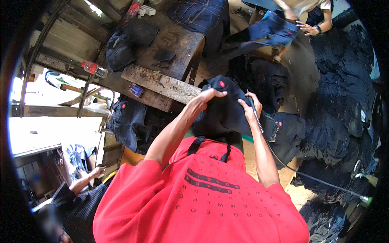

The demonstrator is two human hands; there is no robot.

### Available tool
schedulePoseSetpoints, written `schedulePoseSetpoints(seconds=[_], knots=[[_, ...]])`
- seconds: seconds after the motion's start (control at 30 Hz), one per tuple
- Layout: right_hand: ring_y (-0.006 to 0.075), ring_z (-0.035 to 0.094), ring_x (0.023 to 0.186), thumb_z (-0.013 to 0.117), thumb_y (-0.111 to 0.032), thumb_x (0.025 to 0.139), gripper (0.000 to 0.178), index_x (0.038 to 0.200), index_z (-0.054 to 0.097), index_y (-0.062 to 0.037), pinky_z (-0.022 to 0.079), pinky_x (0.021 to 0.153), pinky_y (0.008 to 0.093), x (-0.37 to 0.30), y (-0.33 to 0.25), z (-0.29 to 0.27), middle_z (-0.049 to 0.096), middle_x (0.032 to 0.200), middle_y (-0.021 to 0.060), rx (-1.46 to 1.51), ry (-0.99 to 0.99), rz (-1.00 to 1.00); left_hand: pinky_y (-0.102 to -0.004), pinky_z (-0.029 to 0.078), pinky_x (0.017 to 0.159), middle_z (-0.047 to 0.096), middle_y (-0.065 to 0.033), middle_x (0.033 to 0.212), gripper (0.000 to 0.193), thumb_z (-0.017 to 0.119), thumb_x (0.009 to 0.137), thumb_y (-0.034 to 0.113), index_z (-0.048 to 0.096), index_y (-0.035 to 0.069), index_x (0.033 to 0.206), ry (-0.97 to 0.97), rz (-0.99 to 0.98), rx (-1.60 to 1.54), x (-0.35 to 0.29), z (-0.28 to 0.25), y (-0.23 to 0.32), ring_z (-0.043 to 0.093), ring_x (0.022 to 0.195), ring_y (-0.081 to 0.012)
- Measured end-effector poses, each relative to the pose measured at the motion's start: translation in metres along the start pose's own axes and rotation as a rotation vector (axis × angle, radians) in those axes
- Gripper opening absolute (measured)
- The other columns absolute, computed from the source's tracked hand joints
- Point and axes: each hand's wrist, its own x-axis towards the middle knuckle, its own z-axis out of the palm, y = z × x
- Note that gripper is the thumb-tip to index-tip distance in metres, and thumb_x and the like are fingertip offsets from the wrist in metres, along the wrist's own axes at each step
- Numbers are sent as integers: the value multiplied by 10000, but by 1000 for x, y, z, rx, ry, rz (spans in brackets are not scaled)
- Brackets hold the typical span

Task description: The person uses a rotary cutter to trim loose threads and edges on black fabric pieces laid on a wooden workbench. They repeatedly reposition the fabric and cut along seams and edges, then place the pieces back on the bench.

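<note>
A dark denim garment (225,106) with a red oval label lies spread in front of my lap. My left hand (208,96) is closed on its upper left part, the thumb beside the label. My right hand (250,106) is closed round a slim black pen-shaped handpiece (253,106) and is also at the garment's right edge. From the handpiece's lower end a thin cable (300,173) runs down and right to a green-tipped connector (366,199). The handpiece's tip is too small to make out.
A worn wooden table (184,48) stands ahead, a plank (162,83) along its near edge. A bottle (94,69) and small blue pack (136,90) lie leftward. Dark garments pile up right (336,89). One person (312,8) handles jeans ahead; another (79,206) is lower left.
</note>
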Motion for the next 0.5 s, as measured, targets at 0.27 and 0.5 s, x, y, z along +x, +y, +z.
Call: schedulePoseSetpoints(seconds=[0.27, 0.5], knots=[[367, 708, 784, 824, -42, 834, 208, 1017, 725, -32, 537, 748, 431, 57, -34, 93, 723, 879, 179, 69, 115, -237, -556, 628, 947, 787, -186, 1127, 442, 845, 807, -35, 721, -44, 1231, 477, 396, 368, 57, -95, 95, 776, 1028, -358], [237, 679, 701, 877, -74, 790, 265, 1006, 729, -39, 505, 665, 396, 57, -18, 94, 667, 773, 130, 73, -15, -27, -481, 567, 1094, 690, -385, 1303, 1167, 1013, 668, 216, 341, -189, 1532, 505, 164, 969, 43, -139, 83, 700, 1243, -488]])
